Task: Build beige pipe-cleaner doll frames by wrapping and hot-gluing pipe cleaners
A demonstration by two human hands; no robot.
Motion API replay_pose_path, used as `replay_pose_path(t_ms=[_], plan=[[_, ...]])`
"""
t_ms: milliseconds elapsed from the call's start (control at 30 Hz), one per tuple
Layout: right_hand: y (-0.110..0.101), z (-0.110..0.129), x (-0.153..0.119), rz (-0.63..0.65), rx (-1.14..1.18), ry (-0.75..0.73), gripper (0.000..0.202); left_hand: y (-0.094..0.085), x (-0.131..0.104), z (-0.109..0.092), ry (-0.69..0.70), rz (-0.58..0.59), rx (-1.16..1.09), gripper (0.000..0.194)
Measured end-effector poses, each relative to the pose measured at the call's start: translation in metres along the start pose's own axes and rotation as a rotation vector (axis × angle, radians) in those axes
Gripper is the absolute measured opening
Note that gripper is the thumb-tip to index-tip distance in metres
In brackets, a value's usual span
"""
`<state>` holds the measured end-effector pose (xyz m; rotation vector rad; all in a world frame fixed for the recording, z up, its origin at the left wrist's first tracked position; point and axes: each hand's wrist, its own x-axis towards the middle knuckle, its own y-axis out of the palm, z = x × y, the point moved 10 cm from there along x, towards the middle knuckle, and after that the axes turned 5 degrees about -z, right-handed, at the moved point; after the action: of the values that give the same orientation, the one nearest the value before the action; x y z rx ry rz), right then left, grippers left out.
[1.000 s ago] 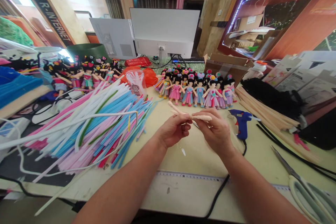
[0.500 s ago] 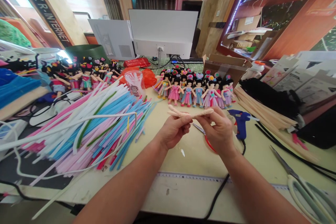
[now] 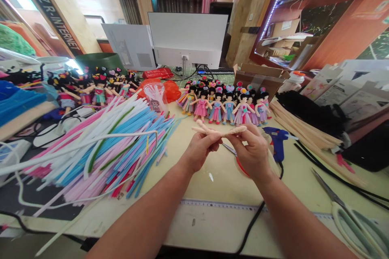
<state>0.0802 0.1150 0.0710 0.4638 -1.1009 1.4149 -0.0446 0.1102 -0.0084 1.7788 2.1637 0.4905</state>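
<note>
Both hands meet over the middle of the table, pinching a beige pipe cleaner piece [image 3: 201,128] that looks twisted and folded. My left hand [image 3: 202,147] is closed on its left part, where two ends stick out past the fingers. My right hand [image 3: 251,151] grips the other end between thumb and fingers. Partly hidden under the right hand lies a pair of red-handled scissors [image 3: 230,149]. Just right of that hand rests a blue glue gun [image 3: 278,142]. A bunch of beige pipe cleaners [image 3: 304,127] lies farther right.
Colourful pipe cleaners [image 3: 121,141] heap at left, beside a plastic cup [image 3: 155,96]. Finished dolls [image 3: 229,105] stand in rows behind the hands. Large scissors [image 3: 343,210] lie at the right front. A ruler strip [image 3: 219,205] runs along the table edge; a black cable [image 3: 251,226] crosses it.
The beige piece's left ends spread slightly wider apart past my left fingers. Both hands keep nearly the same place and grip; the whole view shifts a little.
</note>
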Motion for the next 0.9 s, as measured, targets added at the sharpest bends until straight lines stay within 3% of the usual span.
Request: replay_pose_path(t_ms=[167,467,600,733,900], plan=[[0.001,-0.001,0.0,0.006,0.001,0.008,0.014,-0.002,0.001,0.0,0.018,-0.024,0.037,0.027],[0.006,-0.008,-0.002,0.026,0.065,0.093,0.018,-0.014,0.0,-0.004,0.137,-0.172,0.165,0.021],[0.013,-0.03,-0.009,0.007,0.179,0.333,0.017,-0.019,-0.003,-0.012,0.177,-0.259,0.237,0.014],[0.032,-0.052,-0.024,0.051,0.392,0.613,0.021,-0.016,-0.003,-0.016,0.192,-0.252,0.218,0.019],[0.046,-0.059,-0.033,0.085,0.551,0.769,0.028,-0.018,0.0,-0.015,0.266,-0.248,0.298,0.012]])
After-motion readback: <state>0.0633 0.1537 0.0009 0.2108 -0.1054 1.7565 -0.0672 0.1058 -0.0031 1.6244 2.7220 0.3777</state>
